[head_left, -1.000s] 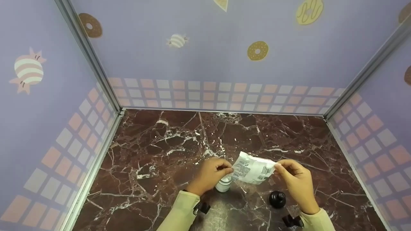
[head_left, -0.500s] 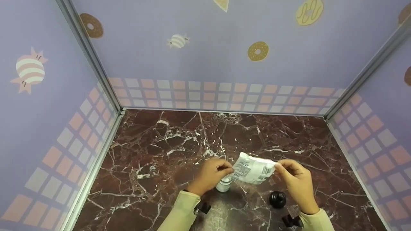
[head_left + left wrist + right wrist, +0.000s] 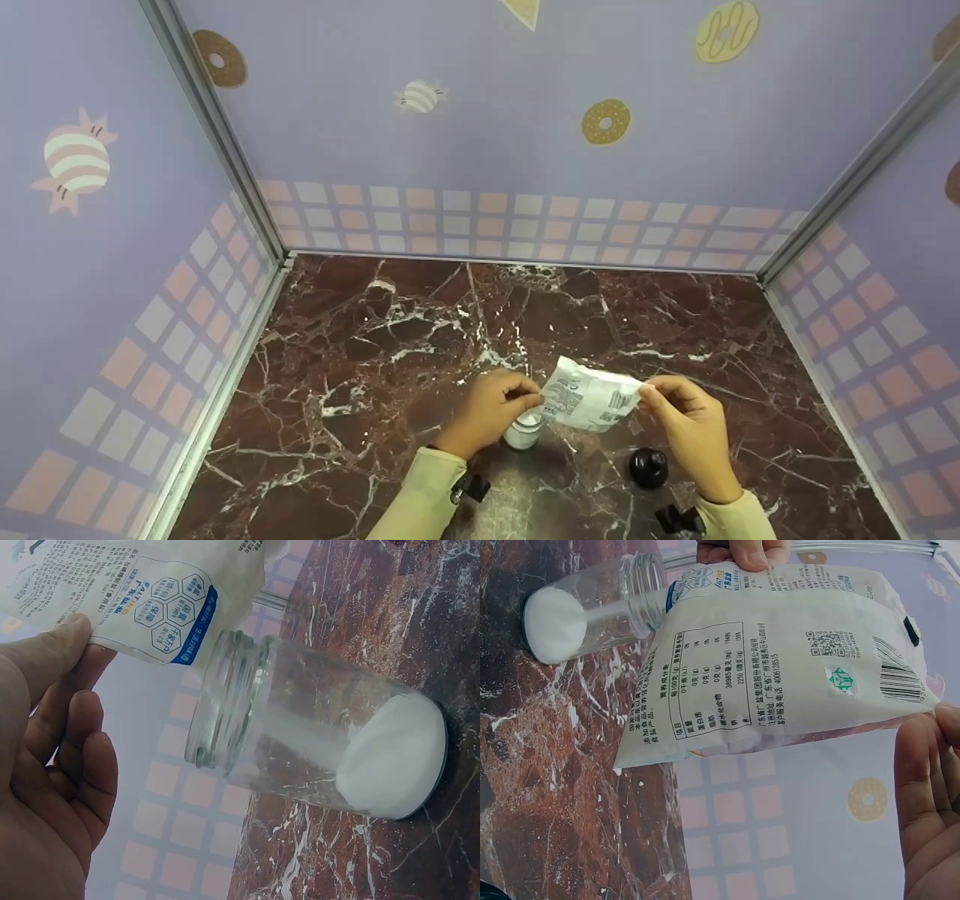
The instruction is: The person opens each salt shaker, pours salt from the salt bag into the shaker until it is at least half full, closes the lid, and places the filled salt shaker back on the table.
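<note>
A white printed salt bag (image 3: pixel 589 397) is held tilted between both hands, its lower end over the mouth of a glass jar (image 3: pixel 300 727). My left hand (image 3: pixel 491 409) pinches the bag near that end, thumb against the forefinger. At the bag's raised far corner, my right hand (image 3: pixel 694 431) pinches the edge between thumb and fingers. Fine white salt (image 3: pixel 397 757) lies heaped at the jar's bottom, and a pale stream runs down to it from the mouth. The jar stands upright on the table, partly hidden by the left hand in the head view.
A round black object with a knob (image 3: pixel 648 467) lies on the dark red marbled table (image 3: pixel 337 442), right of the jar and near the right wrist. White specks dot the table behind the jar. Lilac panels (image 3: pixel 480 135) enclose the back and both sides.
Both hands and the bag stay almost in place. The head view has shifted very slightly.
</note>
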The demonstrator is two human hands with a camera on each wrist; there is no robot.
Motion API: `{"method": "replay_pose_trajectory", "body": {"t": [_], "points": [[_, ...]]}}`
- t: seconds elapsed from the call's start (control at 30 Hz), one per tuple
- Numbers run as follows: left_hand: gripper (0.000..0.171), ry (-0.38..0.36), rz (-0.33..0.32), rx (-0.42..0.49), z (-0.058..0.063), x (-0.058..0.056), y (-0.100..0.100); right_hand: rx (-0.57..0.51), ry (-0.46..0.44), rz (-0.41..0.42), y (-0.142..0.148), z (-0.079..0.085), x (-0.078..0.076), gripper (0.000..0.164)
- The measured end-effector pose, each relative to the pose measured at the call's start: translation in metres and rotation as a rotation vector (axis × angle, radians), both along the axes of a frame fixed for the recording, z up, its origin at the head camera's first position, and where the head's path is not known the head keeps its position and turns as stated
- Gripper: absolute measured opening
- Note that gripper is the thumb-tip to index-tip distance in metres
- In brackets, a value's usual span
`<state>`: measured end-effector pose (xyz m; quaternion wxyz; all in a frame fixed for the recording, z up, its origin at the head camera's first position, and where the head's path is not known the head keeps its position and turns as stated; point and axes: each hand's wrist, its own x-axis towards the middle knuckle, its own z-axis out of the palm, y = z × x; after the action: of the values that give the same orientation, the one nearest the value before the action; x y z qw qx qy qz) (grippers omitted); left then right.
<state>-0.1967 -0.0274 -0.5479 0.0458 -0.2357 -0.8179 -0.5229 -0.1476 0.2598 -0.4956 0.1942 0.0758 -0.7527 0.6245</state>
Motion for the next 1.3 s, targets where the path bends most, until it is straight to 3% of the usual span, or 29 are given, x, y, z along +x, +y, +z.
{"method": "replay_pose_trajectory", "body": {"t": [0.67,1.1,1.3], "points": [[0.012,-0.035,0.005,0.022,0.0014,0.0039,0.0012,0.02,-0.017,-0.021,-0.0008,0.0015,0.0019,0.004],[0.012,-0.04,0.0,0.081,-0.0024,0.0068,0.0012,-0.016,0.015,0.016,-0.0009,0.0009,0.0035,0.004],[0.013,-0.05,0.012,0.062,-0.0005,0.0085,0.0007,0.006,0.01,0.001,-0.0016,0.0016,0.0044,0.005]]}}
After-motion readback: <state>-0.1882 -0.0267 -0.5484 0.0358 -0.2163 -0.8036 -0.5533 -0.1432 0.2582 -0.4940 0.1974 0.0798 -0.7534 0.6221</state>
